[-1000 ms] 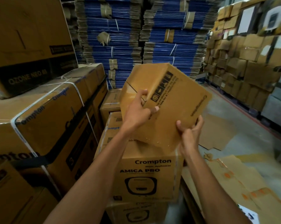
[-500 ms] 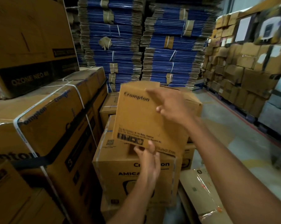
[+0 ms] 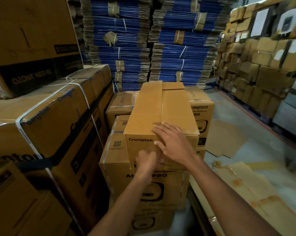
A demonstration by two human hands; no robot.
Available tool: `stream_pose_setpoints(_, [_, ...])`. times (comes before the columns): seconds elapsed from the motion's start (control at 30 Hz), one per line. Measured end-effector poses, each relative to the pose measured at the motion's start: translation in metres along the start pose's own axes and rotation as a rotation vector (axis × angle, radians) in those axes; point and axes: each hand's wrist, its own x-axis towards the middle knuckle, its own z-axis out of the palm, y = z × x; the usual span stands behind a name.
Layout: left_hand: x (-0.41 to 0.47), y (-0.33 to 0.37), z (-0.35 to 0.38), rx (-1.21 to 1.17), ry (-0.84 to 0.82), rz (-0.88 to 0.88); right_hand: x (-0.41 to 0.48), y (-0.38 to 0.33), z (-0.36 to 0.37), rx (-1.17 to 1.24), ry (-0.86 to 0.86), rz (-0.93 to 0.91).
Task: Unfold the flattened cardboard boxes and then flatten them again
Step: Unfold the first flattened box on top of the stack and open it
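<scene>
1. Box (image 3: 147, 113): erected and closed, resting on top of the carton (image 3: 115, 169), which serves as the worktop.
2. Axis: the box's long axis runs straight away from the person, over the carton's top. The near end face, printed "Crompton", points at the person.
3. Seam: a line runs lengthwise along the box's top, judged to be two flaps meeting.
4. Right hand (image 3: 174, 143): flat, fingers straight and spread, pressing the box's top at its near edge, above the carton's front; it grips nothing.
5. Left hand (image 3: 146, 161): motion-blurred, at the foot of the near end face, just above the carton's top edge. Its contact and finger posture cannot be told.
6. Governing relation: the box lies directly ahead of both hands, the right one higher and farther forward. Flattening would probably begin with the top flaps, lifted along the seam.
7. Flat sheets (image 3: 256, 193): on the floor, right of the carton.
</scene>
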Motion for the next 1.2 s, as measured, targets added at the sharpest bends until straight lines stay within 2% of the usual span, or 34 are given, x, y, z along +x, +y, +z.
stream_pose_setpoints(0.13, [0.012, 0.060, -0.023, 0.414, 0.149, 0.533, 0.002, -0.001, -0.002, 0.208, 0.124, 0.101])
stream_pose_setpoints(0.2, [0.025, 0.080, -0.030, 0.555, 0.243, 0.717, 0.002, -0.003, -0.003, 0.212, 0.142, 0.116])
stream_pose_setpoints(0.23, [0.034, 0.089, -0.032, 0.637, 0.244, 0.756, 0.002, -0.006, -0.003, 0.187, 0.141, 0.115])
stream_pose_setpoints(0.33, [0.074, 0.102, -0.032, 0.924, 0.048, 0.686, 0.005, -0.014, -0.005, 0.104, 0.148, 0.153])
stream_pose_setpoints(0.4, [0.095, 0.102, -0.027, 1.006, -0.050, 0.664, 0.011, -0.016, -0.010, 0.042, 0.151, 0.215])
stream_pose_setpoints(0.5, [0.111, 0.099, -0.014, 1.001, -0.087, 0.677, 0.027, -0.014, -0.023, 0.010, 0.074, 0.337])
stream_pose_setpoints(0.6, [0.121, 0.091, -0.004, 1.118, -0.102, 0.709, 0.043, -0.011, -0.034, 0.078, -0.045, 0.481])
stream_pose_setpoints(0.73, [0.133, 0.082, -0.005, 1.207, -0.135, 0.716, 0.061, -0.011, -0.035, 0.025, -0.177, 0.574])
stream_pose_setpoints(0.9, [0.134, 0.082, -0.007, 1.322, -0.157, 0.743, 0.076, -0.006, -0.030, -0.016, -0.254, 0.547])
stream_pose_setpoints(1.1, [0.127, 0.088, -0.004, 1.327, -0.175, 0.701, 0.090, 0.006, -0.074, -0.115, -0.174, 0.424])
stream_pose_setpoints(1.2, [0.124, 0.093, 0.000, 1.355, -0.182, 0.700, 0.089, 0.002, -0.075, -0.150, -0.223, 0.418])
